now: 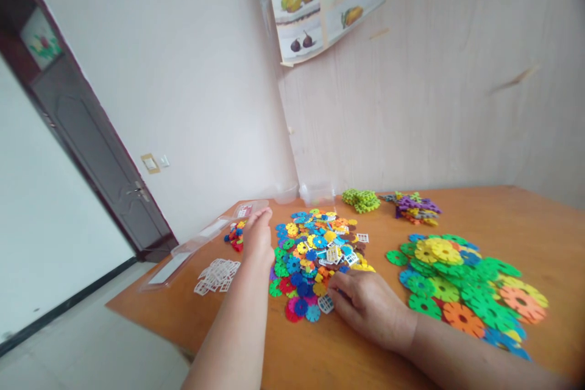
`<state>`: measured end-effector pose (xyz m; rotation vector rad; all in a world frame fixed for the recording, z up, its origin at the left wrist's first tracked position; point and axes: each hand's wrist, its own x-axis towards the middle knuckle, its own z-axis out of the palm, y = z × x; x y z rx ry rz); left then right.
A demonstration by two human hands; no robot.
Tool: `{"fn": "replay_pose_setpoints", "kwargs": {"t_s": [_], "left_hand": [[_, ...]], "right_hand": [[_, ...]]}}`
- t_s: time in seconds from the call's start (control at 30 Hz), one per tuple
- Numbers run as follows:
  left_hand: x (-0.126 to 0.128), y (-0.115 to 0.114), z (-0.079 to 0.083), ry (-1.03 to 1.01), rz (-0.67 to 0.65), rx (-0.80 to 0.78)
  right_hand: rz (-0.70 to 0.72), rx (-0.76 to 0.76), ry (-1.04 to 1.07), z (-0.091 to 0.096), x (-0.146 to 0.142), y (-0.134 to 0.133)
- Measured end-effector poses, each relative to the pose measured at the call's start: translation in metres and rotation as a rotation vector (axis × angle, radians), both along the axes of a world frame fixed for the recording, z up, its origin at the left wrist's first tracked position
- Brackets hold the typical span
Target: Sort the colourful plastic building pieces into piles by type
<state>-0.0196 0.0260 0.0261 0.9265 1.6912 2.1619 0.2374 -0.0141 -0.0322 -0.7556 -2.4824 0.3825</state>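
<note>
My left hand (258,236) reaches forward over the left side of the table, between a small pile of red, blue and yellow pieces (234,236) and a big mixed pile of small flower-shaped plastic discs (299,265). Its fingers are mostly hidden behind the hand. My right hand (368,304) is at the near right edge of the mixed pile. Its fingers are curled, with the tips at a white window-shaped piece (325,303). More white window-shaped pieces (333,254) lie among the discs. A separate heap of white lattice pieces (217,275) lies left of my left forearm.
Large flower-shaped discs (478,283) are heaped on the right. Green interlocking pieces (361,200) and a purple, orange and grey stack (417,207) sit farther back. Clear plastic containers (317,194) stand by the wall; transparent lids (171,268) line the table's left edge.
</note>
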Motion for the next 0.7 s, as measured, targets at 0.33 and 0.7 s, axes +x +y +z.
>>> {"fn": "replay_pose_setpoints", "kwargs": {"t_s": [0.33, 0.7], "left_hand": [[0.060, -0.021, -0.028, 0.372, -0.419, -0.178], [0.039, -0.013, -0.040, 0.616, -0.357, -0.281]], "right_hand": [[-0.025, 0.142, -0.038, -0.002, -0.002, -0.002], [-0.056, 0.215, -0.056, 0.002, 0.000, -0.003]]}}
